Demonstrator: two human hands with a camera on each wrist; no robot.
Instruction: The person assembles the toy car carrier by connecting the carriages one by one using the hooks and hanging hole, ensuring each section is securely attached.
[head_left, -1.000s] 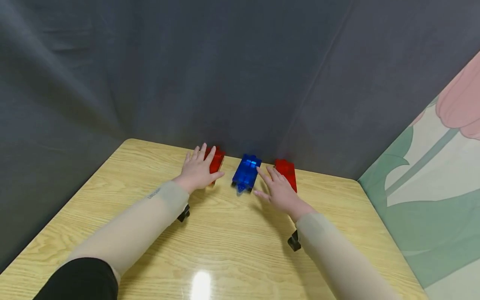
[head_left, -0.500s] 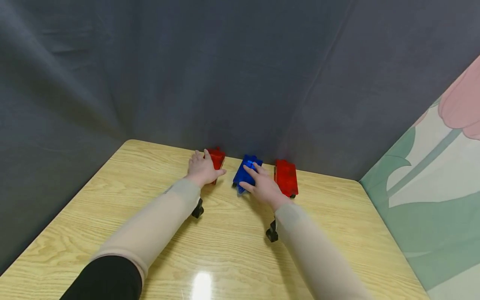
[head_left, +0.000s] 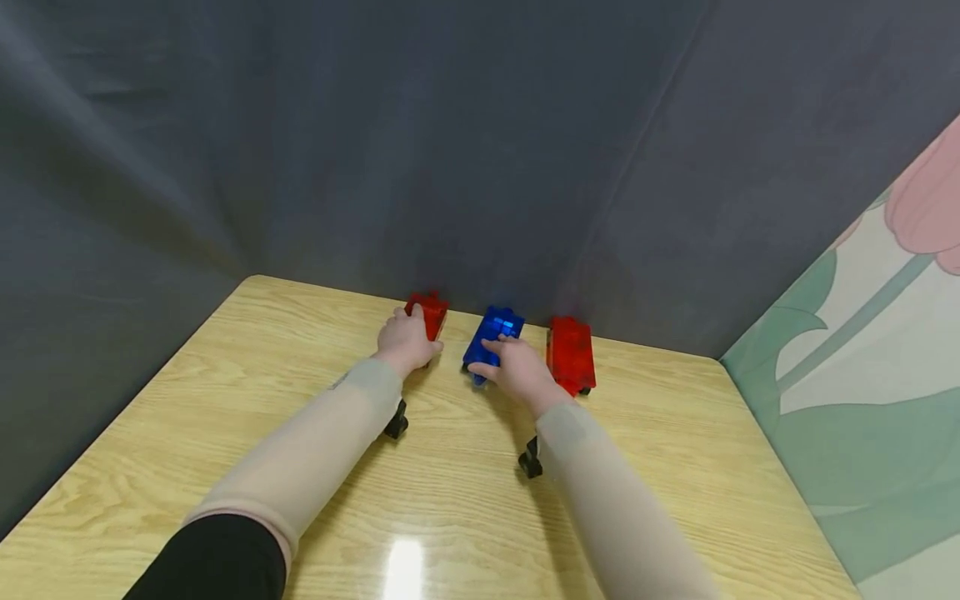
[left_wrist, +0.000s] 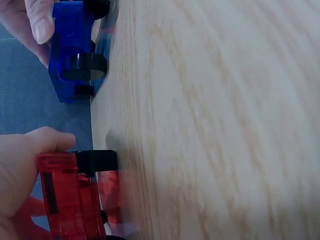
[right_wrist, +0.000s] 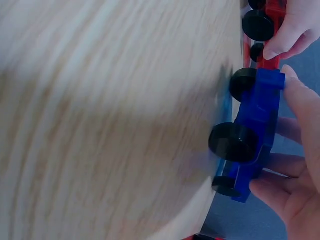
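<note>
Left hand: there it was, my left hand (head_left: pixel 403 343) out at the far edge, pinching the left red car (head_left: pixel 433 315) between thumb and fingers, thumb against its side.
Right hand: and my right hand (head_left: pixel 522 372) was on the blue car (head_left: pixel 482 336) too, fingers bent, thumb at one part of the body and fingertips at another.
Row: three cars across, blue in the middle, a red one on each side, gaps between them, all close to the dark cloth (head_left: pixel 450 150).
Right red car: just past my right hand sat the right red car (head_left: pixel 572 354), on the table (head_left: pixel 450 483), neither hand holding it.
Wheels: black wheels (right_wrist: pixel 234 142) showed under the blue one, right down by the wood; whether every wheel touched, I couldn't tell.
Arms: both reached forward in pale sleeves (head_left: pixel 311 437), a black cuff (head_left: pixel 217 558) higher up my left, a small black block (head_left: pixel 531 458) below each wrist.
Surroundings: flowered cloth (head_left: pixel 862 417) off to my right, and a bright glare patch (head_left: pixel 403 571) shone on the wood nearest me.
</note>
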